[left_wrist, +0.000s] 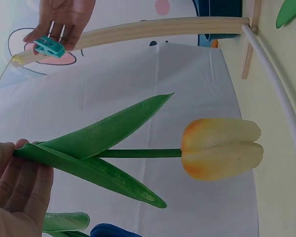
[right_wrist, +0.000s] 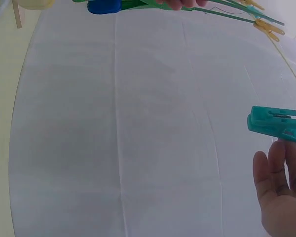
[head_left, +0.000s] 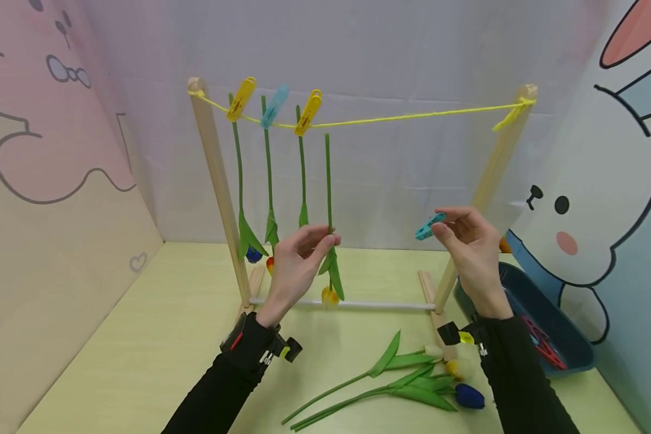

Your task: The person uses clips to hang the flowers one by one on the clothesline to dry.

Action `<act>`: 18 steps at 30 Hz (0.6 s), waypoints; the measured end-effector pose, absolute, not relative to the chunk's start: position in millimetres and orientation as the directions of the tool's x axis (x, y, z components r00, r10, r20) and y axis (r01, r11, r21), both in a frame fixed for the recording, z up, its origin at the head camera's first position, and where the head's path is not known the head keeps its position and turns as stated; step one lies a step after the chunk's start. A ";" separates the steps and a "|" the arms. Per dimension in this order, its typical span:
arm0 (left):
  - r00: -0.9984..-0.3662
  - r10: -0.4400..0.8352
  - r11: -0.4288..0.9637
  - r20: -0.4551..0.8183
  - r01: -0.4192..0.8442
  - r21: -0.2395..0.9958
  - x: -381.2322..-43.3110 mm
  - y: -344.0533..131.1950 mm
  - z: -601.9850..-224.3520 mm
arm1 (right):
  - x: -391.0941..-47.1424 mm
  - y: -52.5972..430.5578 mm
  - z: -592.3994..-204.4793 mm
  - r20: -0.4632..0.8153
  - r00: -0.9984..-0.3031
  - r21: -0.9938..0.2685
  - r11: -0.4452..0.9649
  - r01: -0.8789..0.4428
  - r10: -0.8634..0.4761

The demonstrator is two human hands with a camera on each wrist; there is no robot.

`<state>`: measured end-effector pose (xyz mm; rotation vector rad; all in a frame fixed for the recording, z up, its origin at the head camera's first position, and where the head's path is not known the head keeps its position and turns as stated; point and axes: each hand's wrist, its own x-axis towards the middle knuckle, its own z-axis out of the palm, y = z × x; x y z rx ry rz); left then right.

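Note:
My left hand point(head_left: 304, 259) pinches the green stem of a yellow tulip point(left_wrist: 222, 149), which hangs head down with its stem end just below the yellow line point(head_left: 401, 119). In my right hand point(head_left: 469, 253) a teal clothespin point(head_left: 430, 226) is held between thumb and fingers, to the right of the tulip. Three tulips hang from the line further left, clipped by a yellow clothespin point(head_left: 242, 99), a light blue clothespin point(head_left: 274, 106) and another yellow clothespin point(head_left: 308, 113). A blue bloom point(head_left: 254, 254) shows on the leftmost; my left hand partly hides the others.
Wooden posts point(head_left: 217, 187) hold up the line, joined low down by a white rod point(head_left: 380, 306). Several tulips point(head_left: 407, 386) lie on the table in front. A dark blue tray point(head_left: 572, 337) with red clothespins point(head_left: 545, 346) stands at the right, beside my right forearm.

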<state>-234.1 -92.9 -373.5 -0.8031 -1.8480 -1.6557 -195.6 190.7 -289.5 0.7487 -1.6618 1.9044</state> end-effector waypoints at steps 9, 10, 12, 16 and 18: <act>-0.737 0.057 0.145 0.673 0.673 0.725 -200.2 -81.7 -317.0 | -206.9 172.4 -256.5 0.827 -0.561 -0.561 0.010 -0.828 -0.020; -0.750 0.055 0.163 0.659 0.658 0.735 -197.7 -79.9 -311.8 | -208.1 169.8 -252.0 0.841 -0.540 -0.540 0.008 -0.842 -0.022; -0.773 0.049 0.189 0.632 0.629 0.754 -194.6 -77.0 -304.3 | -210.0 164.0 -243.2 0.861 -0.508 -0.508 0.004 -0.861 -0.021; -0.799 0.046 0.206 0.599 0.594 0.777 -192.5 -73.9 -297.5 | -212.9 152.4 -227.6 0.895 -0.446 -0.445 0.052 -0.894 -0.013; -0.801 0.046 0.202 0.597 0.593 0.780 -192.8 -73.6 -296.3 | -213.9 147.4 -220.8 0.909 -0.417 -0.414 0.079 -0.907 -0.015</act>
